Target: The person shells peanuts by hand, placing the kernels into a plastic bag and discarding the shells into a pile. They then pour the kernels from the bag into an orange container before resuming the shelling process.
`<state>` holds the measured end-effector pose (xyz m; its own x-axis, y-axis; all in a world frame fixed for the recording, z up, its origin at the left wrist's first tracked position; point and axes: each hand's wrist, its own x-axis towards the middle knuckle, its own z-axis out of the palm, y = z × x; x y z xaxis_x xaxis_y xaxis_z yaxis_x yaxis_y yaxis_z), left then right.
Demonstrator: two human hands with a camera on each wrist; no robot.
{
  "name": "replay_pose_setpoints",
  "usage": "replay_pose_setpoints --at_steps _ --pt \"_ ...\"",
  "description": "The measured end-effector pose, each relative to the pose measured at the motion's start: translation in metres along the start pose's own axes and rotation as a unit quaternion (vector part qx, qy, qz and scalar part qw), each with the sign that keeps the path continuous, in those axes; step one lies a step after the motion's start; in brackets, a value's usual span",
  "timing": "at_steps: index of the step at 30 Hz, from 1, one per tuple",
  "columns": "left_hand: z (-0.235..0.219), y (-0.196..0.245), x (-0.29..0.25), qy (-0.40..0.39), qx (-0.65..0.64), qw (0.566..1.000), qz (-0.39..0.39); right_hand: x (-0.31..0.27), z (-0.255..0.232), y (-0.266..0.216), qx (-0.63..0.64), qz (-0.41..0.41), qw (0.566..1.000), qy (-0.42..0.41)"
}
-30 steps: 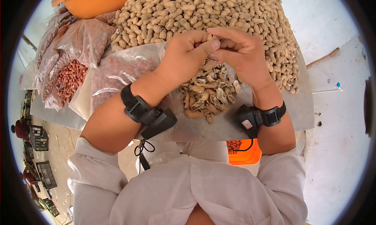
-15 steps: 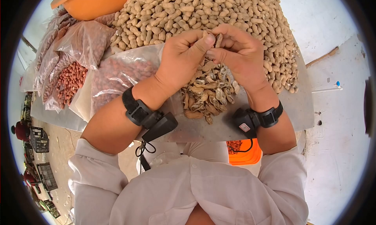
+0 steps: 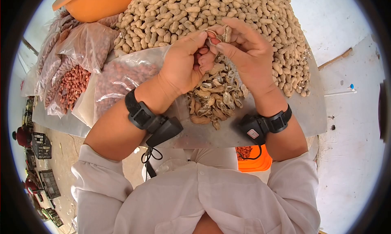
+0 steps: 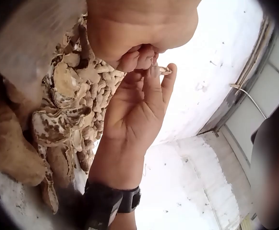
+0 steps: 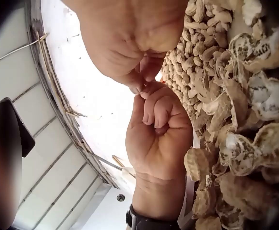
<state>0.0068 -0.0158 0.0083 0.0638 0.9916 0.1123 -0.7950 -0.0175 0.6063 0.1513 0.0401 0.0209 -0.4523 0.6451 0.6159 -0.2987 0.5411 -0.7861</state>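
Observation:
Both hands meet above a heap of empty peanut shells. My left hand pinches one edge of a cracked peanut at its thumb and forefinger, its other fingers curled into the palm. Red kernel skin shows inside the split shell. From the other side, my right hand holds the same peanut at its thumb tip. A second, whole-looking peanut sits along the right fingers. In the left wrist view the right hand faces the camera; the right wrist view shows the left hand with curled fingers.
A large pile of unshelled peanuts rises behind the hands. At left lie plastic bags of red kernels, one open with loose kernels, and an orange basin. Below the table edge stands an orange container.
The left hand has turned, its thumb moving up and its fingers curling inward. The peanut between the hands now shows split with red inside. The right fingers have shifted slightly upward.

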Motion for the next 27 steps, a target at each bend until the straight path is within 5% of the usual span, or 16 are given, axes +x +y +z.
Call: replay_pose_setpoints --at_steps 3,9,15,18,21,27 --pt "-0.007 0.003 0.003 -0.008 -0.052 0.997 -0.053 -0.001 -0.002 -0.004 -0.069 0.010 0.997 -0.016" --pt "-0.005 0.006 0.000 0.068 -0.041 0.991 -0.106 0.002 -0.002 -0.010 -0.220 -0.113 0.967 -0.065" --pt "-0.008 0.006 0.002 0.024 0.005 0.993 -0.119 0.004 -0.003 -0.009 -0.280 -0.173 0.943 -0.051" --pt "-0.007 0.003 0.004 0.010 0.032 0.991 -0.131 0.002 -0.003 -0.004 -0.277 -0.127 0.952 0.014" --pt "-0.008 0.007 0.005 0.025 0.024 0.996 -0.078 0.001 -0.007 -0.006 -0.176 0.002 0.984 0.042" --pt "-0.013 0.024 0.009 0.067 0.008 0.996 0.058 0.000 -0.012 -0.010 -0.067 0.092 0.985 -0.129"
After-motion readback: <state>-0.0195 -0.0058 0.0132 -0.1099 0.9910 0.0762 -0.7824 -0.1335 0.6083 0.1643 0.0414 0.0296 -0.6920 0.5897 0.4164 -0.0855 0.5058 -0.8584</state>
